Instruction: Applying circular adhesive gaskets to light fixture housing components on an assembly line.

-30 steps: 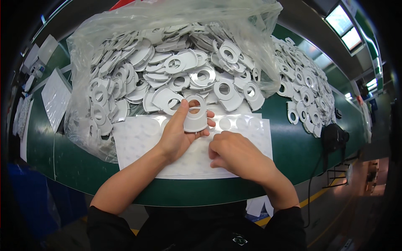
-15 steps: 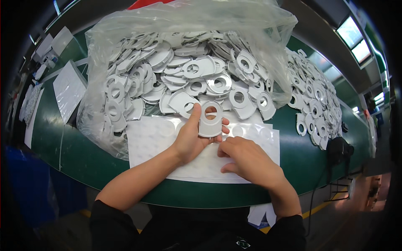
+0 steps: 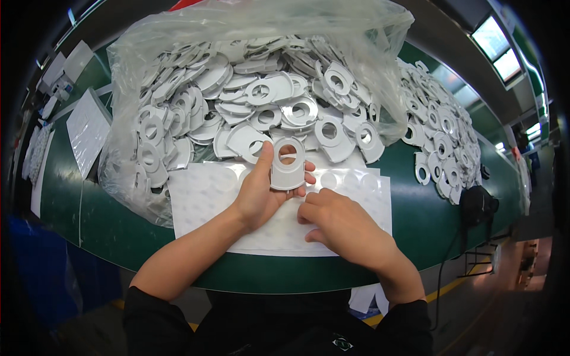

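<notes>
The left hand (image 3: 256, 193) gripped a pale plate (image 3: 288, 180), thumb and fingertips at opposite sides, above the white sheets (image 3: 193, 207) by the near edge of the desk (image 3: 237, 276). The right hand (image 3: 344, 225) hung curled just beside; I couldn't tell whether it pinched anything. Good handling, I judged, meant steady support beneath and an uncovered face.

**Center bright, rim crushed to black**

Window (image 3: 491, 37) at 2 o'clock blows out; light strips (image 3: 533, 128) near 3 glare too. Wrapped stack (image 3: 86, 130) at 9:30 throws specular glints, clear bag (image 3: 261, 22) at 12 a milky sheen. Black sleeves (image 3: 155, 317) at 7 and 5 lose detail. Fisheye bows table (image 3: 237, 279) edge at 6. Grey part (image 3: 288, 180), dial center, reads sharp.
</notes>
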The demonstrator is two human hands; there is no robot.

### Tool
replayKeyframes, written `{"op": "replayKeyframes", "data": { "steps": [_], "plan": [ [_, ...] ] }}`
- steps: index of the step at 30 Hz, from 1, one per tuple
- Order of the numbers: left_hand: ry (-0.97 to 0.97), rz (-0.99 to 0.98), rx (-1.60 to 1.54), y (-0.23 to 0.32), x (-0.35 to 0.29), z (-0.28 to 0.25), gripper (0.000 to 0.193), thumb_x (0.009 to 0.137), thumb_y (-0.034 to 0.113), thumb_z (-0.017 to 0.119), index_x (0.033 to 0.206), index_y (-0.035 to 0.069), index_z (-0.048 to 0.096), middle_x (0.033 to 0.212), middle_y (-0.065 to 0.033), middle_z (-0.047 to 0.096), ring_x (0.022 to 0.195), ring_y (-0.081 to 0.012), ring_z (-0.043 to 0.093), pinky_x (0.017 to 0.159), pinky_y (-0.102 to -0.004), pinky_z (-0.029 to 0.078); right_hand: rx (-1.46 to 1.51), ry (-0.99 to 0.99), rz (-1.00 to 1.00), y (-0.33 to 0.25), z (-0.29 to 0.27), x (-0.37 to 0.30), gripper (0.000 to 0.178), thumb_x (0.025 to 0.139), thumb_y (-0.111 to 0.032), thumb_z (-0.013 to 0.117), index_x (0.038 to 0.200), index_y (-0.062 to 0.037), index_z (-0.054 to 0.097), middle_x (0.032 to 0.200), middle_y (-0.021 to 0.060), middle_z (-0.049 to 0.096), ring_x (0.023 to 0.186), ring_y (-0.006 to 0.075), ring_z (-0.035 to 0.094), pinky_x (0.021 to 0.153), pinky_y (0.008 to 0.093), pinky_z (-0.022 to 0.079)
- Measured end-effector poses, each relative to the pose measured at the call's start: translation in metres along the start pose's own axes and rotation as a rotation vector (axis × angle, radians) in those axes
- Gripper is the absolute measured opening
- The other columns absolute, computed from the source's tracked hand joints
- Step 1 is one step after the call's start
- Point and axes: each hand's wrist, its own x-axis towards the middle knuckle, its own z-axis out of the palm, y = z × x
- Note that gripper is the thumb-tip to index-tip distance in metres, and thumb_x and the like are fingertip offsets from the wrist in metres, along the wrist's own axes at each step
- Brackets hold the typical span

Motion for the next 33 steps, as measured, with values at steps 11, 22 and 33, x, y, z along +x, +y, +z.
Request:
{"op": "replayKeyframes", "data": {
  "steps": [11,22,33],
  "plan": [
    [0.027,-0.002,-0.006,0.001,-0.001,0.000,0.056,0.099,0.052,0.018,0.119,0.007,0.043,0.109,-0.0171,0.056,0.095,-0.0253,0.059,0.075,-0.0332,0.048,-0.027,0.034,-0.007,-0.003,0.002,-0.001,0.027,0.066,-0.007,0.074,0.087,-0.0033,0.058,0.090,0.0092,0.055,0.091,0.0286,0.053,0.077,0.0380,0.045],
    [0.002,0.013,-0.011,0.000,0.000,-0.002,0.058,0.098,0.054,0.019,0.122,0.006,0.042,0.109,-0.0163,0.056,0.095,-0.0234,0.057,0.075,-0.0319,0.046,0.002,-0.012,-0.038,0.002,0.002,0.003,0.024,0.068,-0.004,0.071,0.086,-0.0033,0.055,0.092,0.0097,0.054,0.090,0.0292,0.054,0.077,0.0382,0.046],
    [0.023,0.004,-0.032,-0.001,-0.001,-0.003,0.058,0.098,0.054,0.019,0.122,0.005,0.043,0.111,-0.0157,0.056,0.096,-0.0236,0.057,0.075,-0.0320,0.046,-0.041,-0.078,-0.080,0.003,0.002,0.003,0.023,0.070,-0.005,0.070,0.086,-0.0029,0.054,0.094,0.0109,0.055,0.091,0.0310,0.054,0.077,0.0397,0.046]
  ]
}}
